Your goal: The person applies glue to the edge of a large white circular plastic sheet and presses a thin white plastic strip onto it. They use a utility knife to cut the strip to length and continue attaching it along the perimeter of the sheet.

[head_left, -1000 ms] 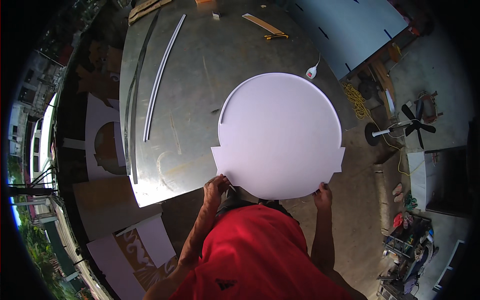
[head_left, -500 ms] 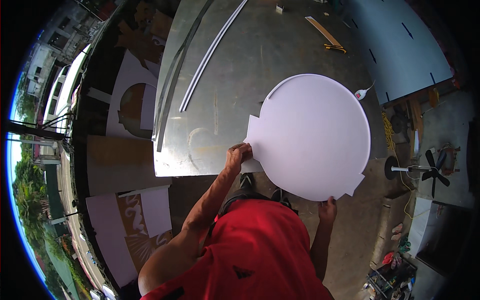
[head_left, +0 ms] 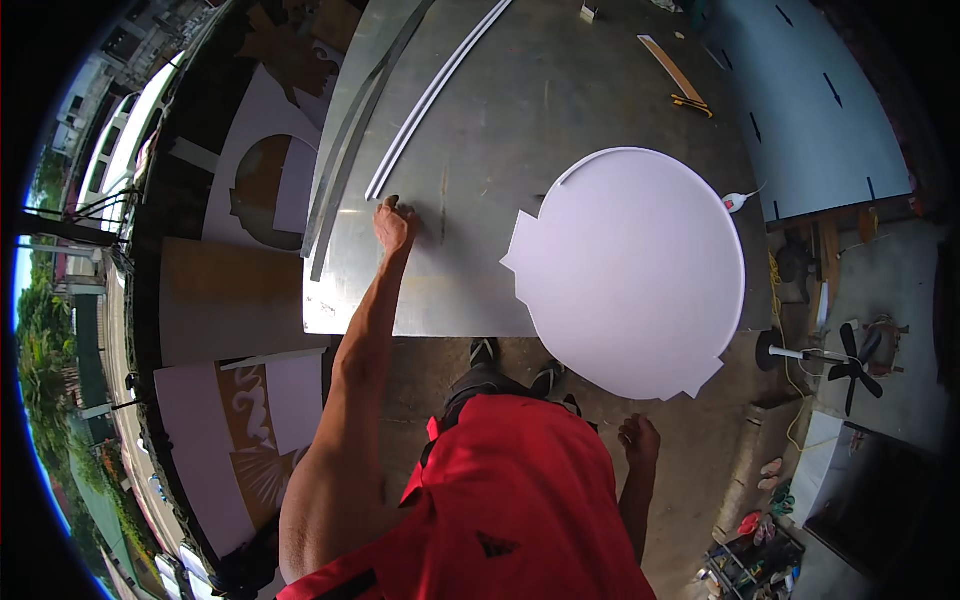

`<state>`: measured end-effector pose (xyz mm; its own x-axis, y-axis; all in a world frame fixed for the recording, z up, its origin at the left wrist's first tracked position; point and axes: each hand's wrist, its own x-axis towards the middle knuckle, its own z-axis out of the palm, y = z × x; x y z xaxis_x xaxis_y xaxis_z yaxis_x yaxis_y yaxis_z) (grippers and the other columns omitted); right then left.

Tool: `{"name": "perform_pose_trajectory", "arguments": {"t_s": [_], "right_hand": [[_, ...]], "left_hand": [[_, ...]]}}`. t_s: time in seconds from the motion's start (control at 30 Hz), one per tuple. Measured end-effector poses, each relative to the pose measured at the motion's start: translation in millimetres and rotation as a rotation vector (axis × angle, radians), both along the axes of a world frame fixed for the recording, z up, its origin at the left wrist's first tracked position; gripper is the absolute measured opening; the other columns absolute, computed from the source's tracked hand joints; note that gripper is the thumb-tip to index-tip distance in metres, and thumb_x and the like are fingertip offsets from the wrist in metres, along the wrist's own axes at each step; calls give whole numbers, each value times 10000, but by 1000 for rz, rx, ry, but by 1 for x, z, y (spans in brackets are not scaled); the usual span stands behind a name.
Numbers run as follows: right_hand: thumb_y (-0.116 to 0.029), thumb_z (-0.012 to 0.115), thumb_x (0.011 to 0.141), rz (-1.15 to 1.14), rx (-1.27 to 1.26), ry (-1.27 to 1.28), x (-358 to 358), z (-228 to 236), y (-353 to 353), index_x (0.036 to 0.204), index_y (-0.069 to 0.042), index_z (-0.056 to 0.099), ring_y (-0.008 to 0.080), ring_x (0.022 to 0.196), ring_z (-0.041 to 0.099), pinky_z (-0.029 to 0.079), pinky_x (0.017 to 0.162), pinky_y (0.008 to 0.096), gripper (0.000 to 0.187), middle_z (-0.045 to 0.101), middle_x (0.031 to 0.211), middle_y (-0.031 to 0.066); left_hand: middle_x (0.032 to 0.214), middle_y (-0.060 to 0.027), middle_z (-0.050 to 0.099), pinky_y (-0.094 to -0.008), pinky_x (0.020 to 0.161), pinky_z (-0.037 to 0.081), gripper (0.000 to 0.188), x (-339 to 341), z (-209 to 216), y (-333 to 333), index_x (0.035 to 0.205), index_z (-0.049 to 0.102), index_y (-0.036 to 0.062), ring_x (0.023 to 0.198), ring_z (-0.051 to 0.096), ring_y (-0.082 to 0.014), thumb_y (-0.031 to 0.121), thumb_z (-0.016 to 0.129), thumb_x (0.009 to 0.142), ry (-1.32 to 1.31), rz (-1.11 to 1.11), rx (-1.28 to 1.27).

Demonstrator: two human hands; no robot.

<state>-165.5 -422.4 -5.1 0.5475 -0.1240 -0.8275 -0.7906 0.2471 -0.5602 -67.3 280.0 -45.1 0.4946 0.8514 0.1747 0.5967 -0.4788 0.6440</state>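
Note:
A large round white panel (head_left: 635, 270) lies on the metal-topped table (head_left: 470, 290), its near part jutting past the front edge. Pointed, notched tabs stick out at its left and lower right, and a thin raised strip follows the upper and right rim. My left hand (head_left: 394, 226) reaches over the table, fingers partly bent and apart, just below the near ends of two thin white strips (head_left: 430, 105); I see no grip on them. Below the panel's near edge, my right hand (head_left: 640, 438) hangs free with loosely bent fingers and nothing visible in it.
Dark flat strips (head_left: 350, 150) lie along the table's left side. A yellow-handled cutter (head_left: 692, 104) sits near a brown-and-white strip (head_left: 672, 70) at the far right. Cut panels (head_left: 290, 410) stand at left; a fan (head_left: 850, 368) and a pale blue sheet (head_left: 810, 110) are at right.
Both hands have let go of the round panel. My left hand has moved up and left toward the white strips; my right has dropped slightly below the panel's edge.

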Motion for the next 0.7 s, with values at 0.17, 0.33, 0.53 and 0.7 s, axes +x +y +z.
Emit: {"name": "perform_pose_trajectory", "arguments": {"t_s": [0.17,0.33,0.53,0.7], "right_hand": [[-311,716,1015,-30,-12,-93,-40,-7,-7,1151,-2,653,249,720,657,507,640,389,343,684,865,112],[-214,704,994,-74,-60,-70,-67,-1,1,1154,6,644,236,696,638,494,613,375,277,665,847,106],[-215,705,990,-94,-44,-50,-81,-1,20,1171,19,639,240,686,647,505,598,367,302,662,846,109],[-204,708,987,-45,-140,-37,-82,2,37,1173,25,642,245,676,662,511,585,368,302,676,848,120]], "left_hand": [[1127,-148,677,-497,906,501,353,12,-14,55,1205,694,65,1078,624,-366,191,668,876,220,-36,289],[1175,-127,670,-490,914,493,251,25,-2,45,1134,705,76,1122,609,-342,201,641,926,322,-58,260],[1100,-123,680,-479,915,492,245,23,7,52,1131,731,77,1085,613,-340,182,618,940,254,-65,360],[1054,-138,685,-478,884,523,212,26,5,70,1072,754,80,1048,631,-349,176,621,937,243,-117,311]]}}
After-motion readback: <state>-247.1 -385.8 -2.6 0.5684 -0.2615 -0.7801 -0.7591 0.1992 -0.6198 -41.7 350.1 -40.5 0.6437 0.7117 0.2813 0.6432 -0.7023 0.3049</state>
